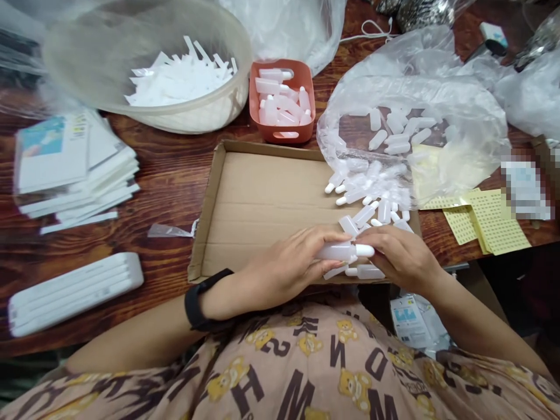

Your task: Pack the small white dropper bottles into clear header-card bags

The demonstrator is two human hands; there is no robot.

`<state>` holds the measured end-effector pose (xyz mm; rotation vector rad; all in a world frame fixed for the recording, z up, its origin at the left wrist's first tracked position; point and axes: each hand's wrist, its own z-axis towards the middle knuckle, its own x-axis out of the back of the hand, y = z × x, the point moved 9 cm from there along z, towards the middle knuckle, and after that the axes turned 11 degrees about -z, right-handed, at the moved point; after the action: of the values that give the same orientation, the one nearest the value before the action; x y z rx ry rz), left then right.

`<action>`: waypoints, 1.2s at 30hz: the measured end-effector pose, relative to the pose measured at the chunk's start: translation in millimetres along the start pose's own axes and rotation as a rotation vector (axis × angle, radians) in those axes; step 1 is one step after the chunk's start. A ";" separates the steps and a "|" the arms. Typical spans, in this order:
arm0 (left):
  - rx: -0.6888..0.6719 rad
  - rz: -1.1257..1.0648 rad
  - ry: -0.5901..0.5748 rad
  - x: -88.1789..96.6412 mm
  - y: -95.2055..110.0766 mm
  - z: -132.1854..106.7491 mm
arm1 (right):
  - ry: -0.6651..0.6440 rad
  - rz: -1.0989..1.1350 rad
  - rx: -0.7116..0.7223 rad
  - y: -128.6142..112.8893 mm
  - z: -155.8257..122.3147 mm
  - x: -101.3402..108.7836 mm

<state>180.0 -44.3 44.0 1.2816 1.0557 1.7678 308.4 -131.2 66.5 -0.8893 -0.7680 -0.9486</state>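
My left hand [291, 262] is closed around a small translucent white plastic bottle [336, 251] with a rounded white cap. The bottle lies sideways over the front right of a shallow cardboard tray [262, 192], its cap pointing right. Beside that cap, my right hand [405, 256] is closed in a pinch; what its fingertips hold, if anything, is hidden. Similar loose bottles [365, 214] are heaped at the tray's right side, around and behind my hands. More of them spill from the mouth of a clear plastic bag [359, 96].
An orange bin [282, 135] of bottles stands behind the tray. A large pale bowl [188, 119] holds white strips. At left are stacked printed cards [52, 166] and a white ridged block [74, 294]. Yellow label sheets [499, 221] lie at right, near the table edge.
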 end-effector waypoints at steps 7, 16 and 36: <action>0.003 -0.039 -0.022 -2.9 0.5 1.9 | -0.053 -0.328 0.128 -9.5 3.0 -0.4; -0.055 0.077 -0.089 -14.4 -2.9 -4.9 | -0.149 -0.093 -0.007 -11.6 0.2 -9.4; -0.058 0.058 -0.092 -3.5 0.3 -1.4 | -0.235 -0.080 0.069 -9.3 10.6 -24.0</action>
<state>179.6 -47.8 42.7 1.3561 0.9177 1.7518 289.0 -116.3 53.2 -0.9250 -1.0376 -0.8913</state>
